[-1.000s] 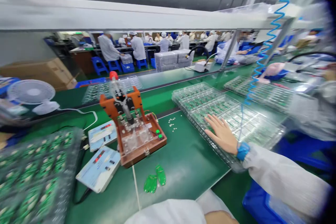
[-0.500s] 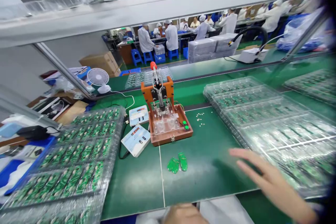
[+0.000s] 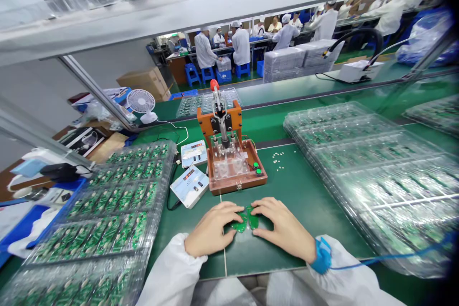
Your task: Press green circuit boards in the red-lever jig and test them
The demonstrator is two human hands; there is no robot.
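Circuit boards [image 3: 247, 221], two small green ones, lie on the green counter [image 3: 304, 229] directly in front of you. Your left hand [image 3: 213, 229] and right hand [image 3: 281, 228] cup them from either side, with the fingertips touching the boards and almost meeting over them. Each grip is curved down around its board, but your fingers hide much of the boards, so you can't tell whether they are pinched or only pressed flat.

Just beyond your fingers stands a press fixture [image 3: 224, 122] with an orange frame and a red-topped plunger. It is mounted on a reddish-brown base [image 3: 236, 182] that carries clear blocks and two green buttons [image 3: 256, 168]. To its left sit two white control boxes [image 3: 189, 186] with red digital displays. To its right, small white pieces [image 3: 278, 155] are scattered on the counter.

Stacked clear trays [image 3: 380, 177] full of green boards fill the counter on your right, and more loaded trays [image 3: 107, 210] lie on your left. Your white sleeves [image 3: 172, 267] cover both forearms, and a blue wrist strap [image 3: 322, 256] circles your right wrist, with a blue cord [image 3: 387, 260] running away from it.

Past a long white shelf [image 3: 201, 14], co-workers [image 3: 241, 47] in white gowns and caps work at other benches, among blue stools [image 3: 192, 75]. A small white fan [image 3: 140, 101] stands at the far left of the counter.
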